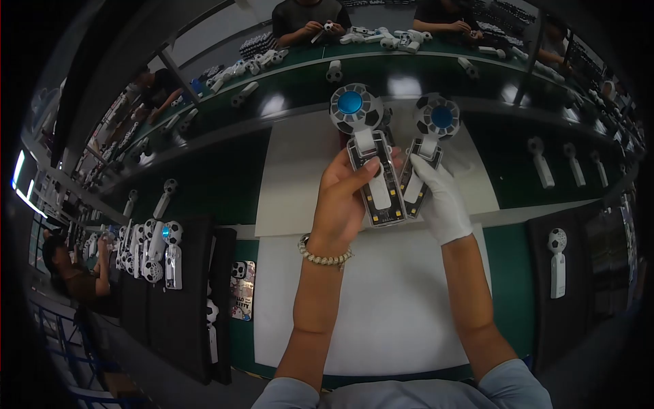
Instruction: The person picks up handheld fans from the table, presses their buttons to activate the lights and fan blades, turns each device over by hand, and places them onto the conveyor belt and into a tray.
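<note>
My bare left hand (344, 194), a beaded bracelet at its wrist, is closed around a soccer-ball-headed handheld device (355, 109). Its thumb presses on the handle, whose open face shows a circuit board, small yellow squares and a white strip. In a white glove, my right hand (439, 201) grips a second soccer-ball-headed device (437, 117) with a similar exposed board. Both heads point away from me and show a round blue centre. The two handles meet or overlap at their lower ends, above the white work mat (368, 300). Fingers behind the handles are partly hidden.
Several similar devices lie on a dark foam tray (139, 313) at left, beside a phone (242, 290). Another device (558, 262) rests on dark foam at right. Beyond runs a green conveyor belt (300, 88) carrying spaced devices. Several people work around it.
</note>
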### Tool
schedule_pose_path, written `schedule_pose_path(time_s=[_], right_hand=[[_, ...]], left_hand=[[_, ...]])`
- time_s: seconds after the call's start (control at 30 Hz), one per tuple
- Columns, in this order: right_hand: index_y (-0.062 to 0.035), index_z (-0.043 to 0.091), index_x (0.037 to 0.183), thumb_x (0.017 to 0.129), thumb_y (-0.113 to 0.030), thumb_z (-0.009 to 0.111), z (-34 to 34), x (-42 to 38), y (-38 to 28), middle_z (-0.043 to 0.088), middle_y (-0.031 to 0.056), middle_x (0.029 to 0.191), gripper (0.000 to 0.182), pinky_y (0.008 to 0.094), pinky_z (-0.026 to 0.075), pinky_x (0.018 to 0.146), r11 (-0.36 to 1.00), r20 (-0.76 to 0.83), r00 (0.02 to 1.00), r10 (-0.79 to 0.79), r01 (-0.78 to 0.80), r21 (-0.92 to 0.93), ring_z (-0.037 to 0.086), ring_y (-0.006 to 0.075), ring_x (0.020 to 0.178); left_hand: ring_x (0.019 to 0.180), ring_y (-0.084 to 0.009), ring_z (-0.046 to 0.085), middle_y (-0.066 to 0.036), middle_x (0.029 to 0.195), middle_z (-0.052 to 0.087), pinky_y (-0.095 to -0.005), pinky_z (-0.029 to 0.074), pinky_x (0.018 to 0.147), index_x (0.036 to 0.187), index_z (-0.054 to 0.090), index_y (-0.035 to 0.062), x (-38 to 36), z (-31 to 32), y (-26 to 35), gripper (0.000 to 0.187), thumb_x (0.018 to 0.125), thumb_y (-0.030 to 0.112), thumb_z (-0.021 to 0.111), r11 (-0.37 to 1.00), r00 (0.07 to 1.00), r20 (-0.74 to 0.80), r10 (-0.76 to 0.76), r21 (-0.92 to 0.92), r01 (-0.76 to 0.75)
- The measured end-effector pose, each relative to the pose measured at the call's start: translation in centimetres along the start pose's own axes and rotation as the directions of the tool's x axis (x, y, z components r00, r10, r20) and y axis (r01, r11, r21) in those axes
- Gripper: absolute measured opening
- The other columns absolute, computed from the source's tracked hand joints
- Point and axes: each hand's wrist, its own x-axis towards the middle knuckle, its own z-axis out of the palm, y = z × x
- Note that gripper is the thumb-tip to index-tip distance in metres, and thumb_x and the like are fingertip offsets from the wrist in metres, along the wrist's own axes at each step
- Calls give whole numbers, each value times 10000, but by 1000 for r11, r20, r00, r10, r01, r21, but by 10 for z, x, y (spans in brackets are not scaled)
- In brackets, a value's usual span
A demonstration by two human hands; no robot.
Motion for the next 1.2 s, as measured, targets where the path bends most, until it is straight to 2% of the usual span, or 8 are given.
schedule_pose_path(time_s=[0.27,0.37,0.6,0.73,0.8,0.97,1.03,1.2], right_hand=[[-28,434,1149,895,-299,423,4,-8,-4,557,63,896,371,238,454,683,992,-12,992,-122,122,42,540,115,788],[10,321,1222,904,-397,286,-6,-1,-4,436,56,699,517,242,361,449,599,525,840,137,-492,632,405,135,526],[61,323,1180,879,-450,330,-22,14,-1,363,52,657,593,214,308,369,512,829,559,31,-721,467,334,106,420],[54,403,1029,877,-352,430,-71,35,-46,464,86,716,434,208,451,442,561,614,765,193,-599,571,492,149,536],[27,418,1008,859,-232,484,-113,52,-50,521,139,828,306,255,498,492,888,-5,1000,19,-15,460,561,193,664],[-61,454,1077,807,-1,449,-173,79,-71,540,151,909,276,346,520,639,979,-501,860,100,-175,-105,576,251,801],[-90,375,1194,787,16,443,-206,99,-64,515,159,1012,425,381,495,715,403,-513,786,-345,-369,-838,560,298,854],[-108,334,1257,779,-68,477,-241,88,-53,395,175,1227,500,389,454,797,-404,-143,859,-491,-370,-837,526,323,964]], left_hand=[[572,-114,451,-30,644,433,-239,391,441,873,447,64,16,-22,-16,392,797,448,480,720,949,230,-217,-619,315],[513,-109,451,-33,611,427,-232,381,407,859,424,54,19,-26,-28,435,777,480,457,510,890,457,-10,-763,398],[410,-119,438,-50,541,441,-232,381,390,831,397,62,18,-22,-32,469,745,517,470,421,807,562,181,-786,453],[413,-136,454,-54,520,448,-251,387,394,822,393,71,18,-24,-25,470,732,523,482,423,777,579,248,-786,451],[420,-144,462,-56,517,449,-259,388,396,821,392,72,16,-26,-23,471,729,524,486,428,770,577,272,-789,440],[425,-161,462,-57,520,452,-267,398,420,818,394,72,13,-31,-13,483,725,539,477,432,751,577,320,-794,427],[424,-157,448,-56,518,449,-266,393,422,810,399,73,13,-34,-9,484,721,543,475,434,746,573,340,-799,416],[534,-161,458,-43,523,458,-271,407,489,778,421,84,12,-33,-7,490,706,568,458,464,775,541,326,-806,367]])
